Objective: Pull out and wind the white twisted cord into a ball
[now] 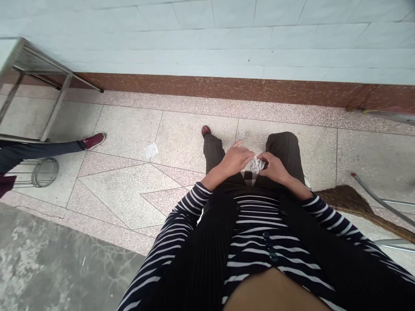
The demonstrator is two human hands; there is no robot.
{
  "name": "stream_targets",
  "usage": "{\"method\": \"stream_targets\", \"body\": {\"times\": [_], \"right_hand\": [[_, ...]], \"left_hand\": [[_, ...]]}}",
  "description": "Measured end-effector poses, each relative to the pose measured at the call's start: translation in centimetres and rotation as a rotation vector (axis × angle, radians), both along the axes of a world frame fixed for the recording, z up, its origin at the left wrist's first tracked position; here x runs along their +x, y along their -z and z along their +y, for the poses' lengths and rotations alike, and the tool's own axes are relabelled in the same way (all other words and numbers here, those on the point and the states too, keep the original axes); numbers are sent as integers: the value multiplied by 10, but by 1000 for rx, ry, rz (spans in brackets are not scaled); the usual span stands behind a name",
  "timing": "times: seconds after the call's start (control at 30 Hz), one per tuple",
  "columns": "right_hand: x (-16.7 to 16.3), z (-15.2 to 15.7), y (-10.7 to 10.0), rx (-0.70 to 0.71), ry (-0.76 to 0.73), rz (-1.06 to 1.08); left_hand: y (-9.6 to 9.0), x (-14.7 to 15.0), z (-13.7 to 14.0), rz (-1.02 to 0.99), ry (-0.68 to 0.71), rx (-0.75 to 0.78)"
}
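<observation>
Between my two hands, over my lap, is a small bunched piece of white and grey yarn [257, 166]. My left hand [236, 159] pinches its upper left side, with thumb and forefinger closed and the other fingers partly raised. On the opposite side, my right hand [274, 167] has its fingertips closed on the same yarn piece. Beyond my hands, a loose coil of thin pale strand [242, 134] appears low between my knees. A dark and white checked cloth [249, 177] shows just below the yarn.
A broom [343, 201] and a metal chair leg [369, 190] are at right. At left stand a metal-framed table [58, 103], a wire rack [45, 172] and another person's leg [48, 150]. White paper [151, 151] lies on the floor. A tiled wall [227, 47] runs ahead.
</observation>
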State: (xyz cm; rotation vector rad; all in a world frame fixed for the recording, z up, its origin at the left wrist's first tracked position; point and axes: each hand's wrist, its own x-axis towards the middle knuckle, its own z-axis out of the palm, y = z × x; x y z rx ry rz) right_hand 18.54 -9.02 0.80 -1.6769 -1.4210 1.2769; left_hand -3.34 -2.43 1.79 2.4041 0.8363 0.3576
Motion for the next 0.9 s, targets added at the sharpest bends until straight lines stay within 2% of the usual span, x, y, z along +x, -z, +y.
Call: {"method": "stream_targets", "body": {"times": [0.07, 0.13, 0.2, 0.27, 0.37, 0.43, 0.47, 0.53, 0.63, 0.7, 0.77, 0.83, 0.9], "right_hand": [[-5, -14, -15, -96, -50, 213], [0, -18, -33, -118, 17, 366], [12, -13, -49, -79, 141, 430], [26, 2, -57, 6, 260, 435], [39, 29, -45, 162, 402, 358], [38, 41, -27, 216, 457, 174], [34, 44, -18, 211, 428, 49], [23, 40, -3, 165, 267, -165], [10, 24, 5, 18, -57, -248], [10, 14, 0, -132, -227, -108], [15, 8, -8, -277, -321, 135], [22, 6, -18, -358, -289, 336], [27, 6, -28, -366, -159, 414]], "left_hand": [[6, 4, 7, -13, -24, -48], [16, 11, 7, -32, -48, -148], [25, 18, 0, -30, -77, -244], [30, 23, -10, -14, -92, -311], [27, 24, -23, -12, -41, -374], [19, 22, -27, -14, -8, -362], [15, 21, -27, -7, -9, -324], [8, 18, -23, 30, -23, -204], [0, 10, -15, 108, 17, -41], [-2, 5, -10, 124, 83, -1], [-3, 4, -8, 91, 123, 1], [-1, 6, -7, 32, 111, -21], [2, 10, -5, -8, 70, -62]]}}
